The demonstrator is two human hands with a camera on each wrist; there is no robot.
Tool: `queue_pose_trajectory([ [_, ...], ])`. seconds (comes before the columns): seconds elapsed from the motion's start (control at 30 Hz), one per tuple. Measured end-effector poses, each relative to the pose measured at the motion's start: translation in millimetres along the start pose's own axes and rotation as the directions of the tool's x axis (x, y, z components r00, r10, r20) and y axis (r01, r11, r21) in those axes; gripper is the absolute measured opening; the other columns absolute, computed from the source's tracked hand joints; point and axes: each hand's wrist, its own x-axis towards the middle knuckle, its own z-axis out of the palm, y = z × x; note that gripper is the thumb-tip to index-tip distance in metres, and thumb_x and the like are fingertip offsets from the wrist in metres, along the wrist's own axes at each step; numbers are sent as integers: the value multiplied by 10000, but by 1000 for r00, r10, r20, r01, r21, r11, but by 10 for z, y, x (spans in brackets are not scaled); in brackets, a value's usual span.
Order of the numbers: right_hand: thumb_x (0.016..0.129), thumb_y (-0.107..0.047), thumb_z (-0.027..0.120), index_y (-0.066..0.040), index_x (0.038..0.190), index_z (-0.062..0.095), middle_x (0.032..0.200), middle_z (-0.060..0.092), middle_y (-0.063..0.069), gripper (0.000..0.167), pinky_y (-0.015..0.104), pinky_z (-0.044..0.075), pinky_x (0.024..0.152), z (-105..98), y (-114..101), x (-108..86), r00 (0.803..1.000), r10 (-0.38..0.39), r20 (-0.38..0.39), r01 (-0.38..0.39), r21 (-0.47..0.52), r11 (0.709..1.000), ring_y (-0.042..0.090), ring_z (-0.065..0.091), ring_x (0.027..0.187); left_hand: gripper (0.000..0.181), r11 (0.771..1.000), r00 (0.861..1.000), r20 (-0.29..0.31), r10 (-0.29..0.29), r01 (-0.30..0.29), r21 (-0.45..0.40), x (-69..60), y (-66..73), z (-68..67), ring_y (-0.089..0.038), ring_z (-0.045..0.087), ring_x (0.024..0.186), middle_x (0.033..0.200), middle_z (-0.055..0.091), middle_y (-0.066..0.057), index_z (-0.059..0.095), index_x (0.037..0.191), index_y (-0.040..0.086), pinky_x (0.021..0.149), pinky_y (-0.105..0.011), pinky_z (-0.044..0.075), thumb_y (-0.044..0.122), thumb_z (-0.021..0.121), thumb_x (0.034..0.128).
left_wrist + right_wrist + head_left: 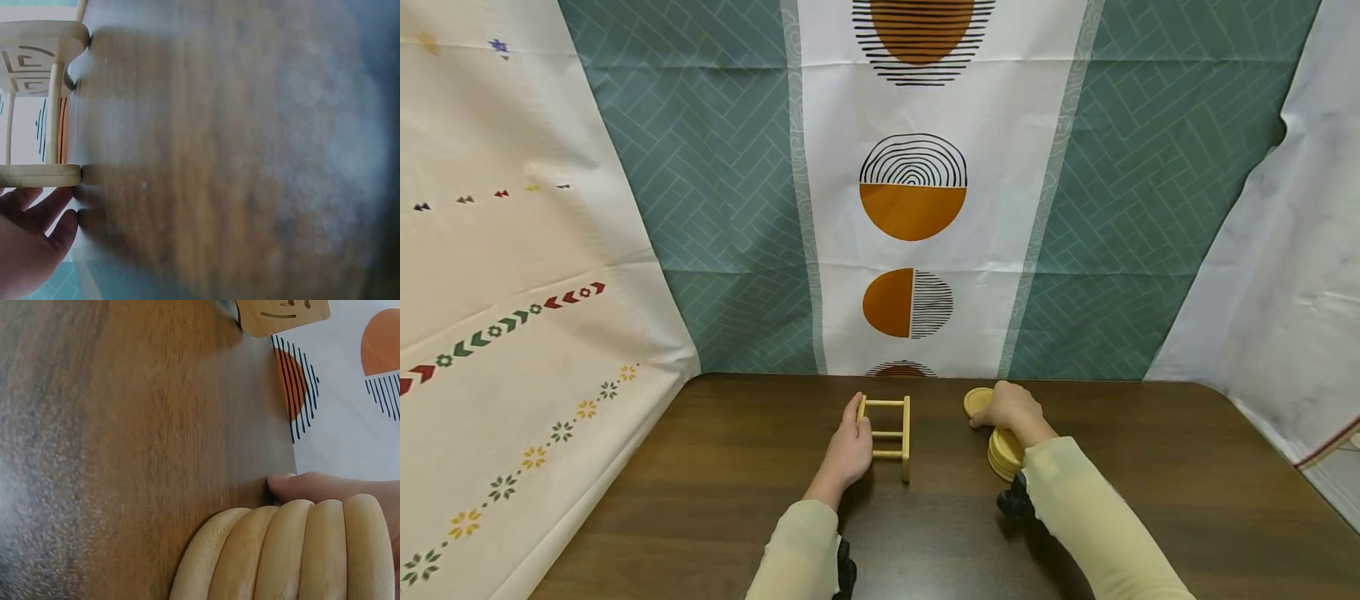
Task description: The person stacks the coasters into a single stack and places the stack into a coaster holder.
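A small pale wooden rack point(906, 433) with crossbars stands on the brown table; its carved side panel point(37, 50) shows in the left wrist view. My left hand point(846, 450) holds its left side, fingers point(53, 215) against the outer face and thumb at the inner edge. To the right, my right hand point(1015, 410) grips a round wooden disc point(976, 401) at its edge; the fingers on its far side are hidden. Just nearer to me stands a stack of similar discs point(1003, 457), seen from the side as rounded edges point(281, 556) in the right wrist view.
The table point(737, 483) ends at a hanging green and white cloth point(917, 250) with orange and black circles. A cream embroidered cloth point(512, 333) runs along the left, and a white cloth point(1285, 292) hangs on the right.
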Motion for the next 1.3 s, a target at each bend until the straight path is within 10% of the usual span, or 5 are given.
queue_pose_trajectory([
  [0.87,696,-481,760,-35,822,566,841,559,114,502,349,409,543,-9,37,-46,994,-41,-102,46,46,998,244,495,695,495,999,1000,-4,18,-18,27,-5,4,13,-435,438,1268,1456,382,-249,218,1501,114,1025,-563,357,175,306,1018],
  [1.3,706,-513,701,63,1271,515,1116,526,244,828,416,475,703,-36,32,-94,981,-77,-179,96,96,991,311,542,851,496,1000,1000,-11,3,-3,22,14,-33,4,-438,439,1265,1449,387,-259,218,1499,132,1019,-567,359,176,320,1016],
])
